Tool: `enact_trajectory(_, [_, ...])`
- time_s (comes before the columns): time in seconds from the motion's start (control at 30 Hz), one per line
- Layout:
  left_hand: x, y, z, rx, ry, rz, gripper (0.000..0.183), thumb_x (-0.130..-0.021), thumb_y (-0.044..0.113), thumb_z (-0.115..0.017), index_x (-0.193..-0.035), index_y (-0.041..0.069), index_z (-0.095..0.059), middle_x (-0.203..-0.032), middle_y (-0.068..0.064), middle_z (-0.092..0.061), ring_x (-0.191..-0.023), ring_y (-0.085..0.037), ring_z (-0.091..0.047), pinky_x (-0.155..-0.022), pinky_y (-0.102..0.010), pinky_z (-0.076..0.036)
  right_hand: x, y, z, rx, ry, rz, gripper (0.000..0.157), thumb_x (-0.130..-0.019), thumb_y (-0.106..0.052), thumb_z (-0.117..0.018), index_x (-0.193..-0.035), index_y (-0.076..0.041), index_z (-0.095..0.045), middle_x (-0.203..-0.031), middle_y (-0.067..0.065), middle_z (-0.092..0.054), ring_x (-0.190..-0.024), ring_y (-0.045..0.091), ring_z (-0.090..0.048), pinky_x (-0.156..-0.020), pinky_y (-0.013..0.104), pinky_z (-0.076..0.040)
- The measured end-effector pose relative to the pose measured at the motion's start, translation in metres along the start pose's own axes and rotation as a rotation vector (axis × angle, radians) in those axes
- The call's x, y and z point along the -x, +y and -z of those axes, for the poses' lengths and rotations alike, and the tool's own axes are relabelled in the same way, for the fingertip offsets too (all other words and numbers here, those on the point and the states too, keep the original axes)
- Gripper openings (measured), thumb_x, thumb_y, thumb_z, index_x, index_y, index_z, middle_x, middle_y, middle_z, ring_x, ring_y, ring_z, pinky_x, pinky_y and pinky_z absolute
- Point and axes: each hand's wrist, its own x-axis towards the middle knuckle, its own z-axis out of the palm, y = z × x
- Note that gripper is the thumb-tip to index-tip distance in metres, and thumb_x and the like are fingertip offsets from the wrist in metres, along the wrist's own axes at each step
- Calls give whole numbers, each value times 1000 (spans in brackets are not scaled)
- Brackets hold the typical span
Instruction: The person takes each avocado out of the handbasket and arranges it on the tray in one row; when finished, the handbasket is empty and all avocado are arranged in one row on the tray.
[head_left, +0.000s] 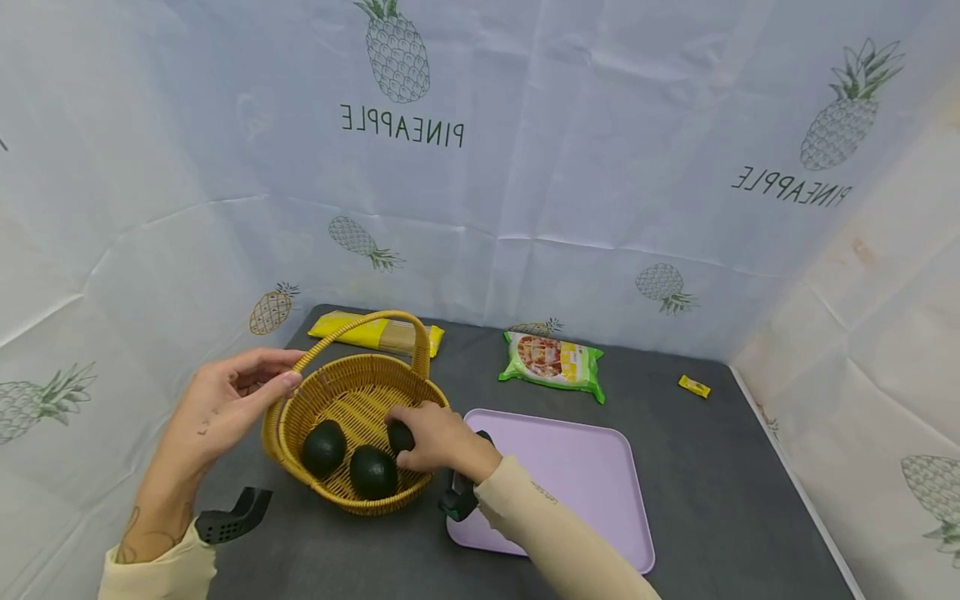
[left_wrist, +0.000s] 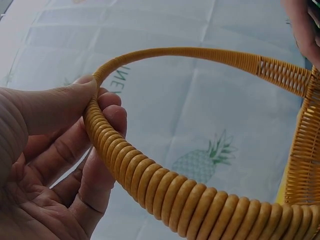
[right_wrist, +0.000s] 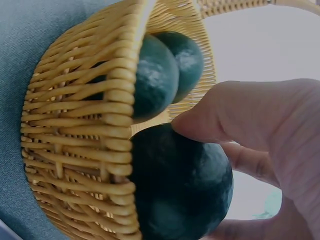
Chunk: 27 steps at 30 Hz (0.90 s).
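Observation:
A yellow wicker basket stands on the dark table, its arched handle rising over it. My left hand pinches the side of that handle between thumb and fingers, as the left wrist view shows closely. Over the right side of the basket, my right hand grips a dark green avocado, thumb on top and fingers behind. In the right wrist view this avocado is right at the rim. Two more avocados, one at the left and one at the front, lie inside the basket.
A lilac tray lies right of the basket, partly under my right forearm. Behind are a yellow packet and a green food package. A small yellow wrapped piece lies far right. Pineapple-print sheeting encloses the table.

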Motion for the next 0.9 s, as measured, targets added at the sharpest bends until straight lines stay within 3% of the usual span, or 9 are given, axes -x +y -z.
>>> enact_trajectory(0.17, [0,-1,0,-3,1,9,28,-99,12,-67,-126,5,-68,-96,15,-72,-79,-6,-67,-64,-21,-54,7,3,8,-64,32,35,49,-88,-27,-75,-135,-27,-60,-110,-2,-67,-93,12,-57,-71,27,-46])
enact_trajectory(0.37, [-1,0,0,-5,4,8,28,-99,12,-68,-126,5,-69,-96,14,-72,-79,-7,-67,-64,-20,-54,16,10,19,-177,79,71,49,-88,-24,-70,-135,-26,-59,-98,-2,-65,-79,12,-54,-60,23,-45])
enact_trajectory(0.67, [0,3,0,0,-6,35,31,-100,17,-67,-127,3,-68,-99,10,-73,-85,-5,-70,-70,-19,-57,41,20,32,-245,168,40,50,-90,-27,-68,-139,-27,-56,-114,0,-69,-92,18,-59,-73,29,-50])
enact_trajectory(0.9, [1,3,0,-8,-5,40,30,-100,18,-67,-127,4,-68,-99,10,-73,-85,-5,-70,-70,-18,-57,55,31,33,-296,228,18,50,-92,-27,-67,-141,-26,-56,-141,-3,-61,-113,24,-64,-91,43,-52])
